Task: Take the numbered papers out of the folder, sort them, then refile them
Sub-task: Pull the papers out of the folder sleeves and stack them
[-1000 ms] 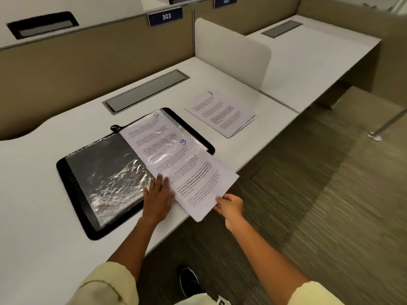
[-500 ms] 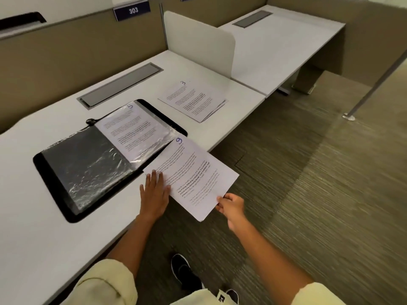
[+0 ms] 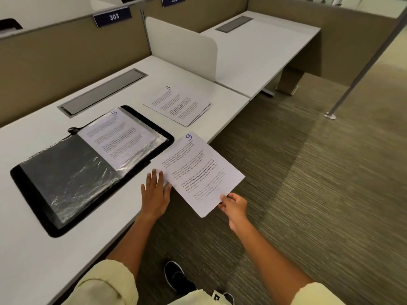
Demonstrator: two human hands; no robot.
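A black folder (image 3: 30, 195) lies open on the white desk (image 3: 44, 260), its clear sleeves showing a sheet marked 5 (image 3: 119, 139). My right hand (image 3: 233, 205) pinches the near corner of the sheet marked 9 (image 3: 198, 172), which sticks out over the desk's edge, clear of the folder. My left hand (image 3: 155, 192) lies flat on the desk by the folder's near corner, fingertips at that sheet's left edge. A small pile of papers topped by a sheet marked 3 (image 3: 178, 104) sits further back on the desk.
A white divider panel (image 3: 182, 47) stands behind the pile. A grey cable tray cover (image 3: 103, 91) runs along the back of the desk. Tan partition walls carry signs 303 and 302. Carpet floor and a metal pole lie to the right.
The sheet marked 9 has slid out of the folder's sleeve toward the right and now hangs past the desk edge. My left hand has left the folder for the desk beside it.
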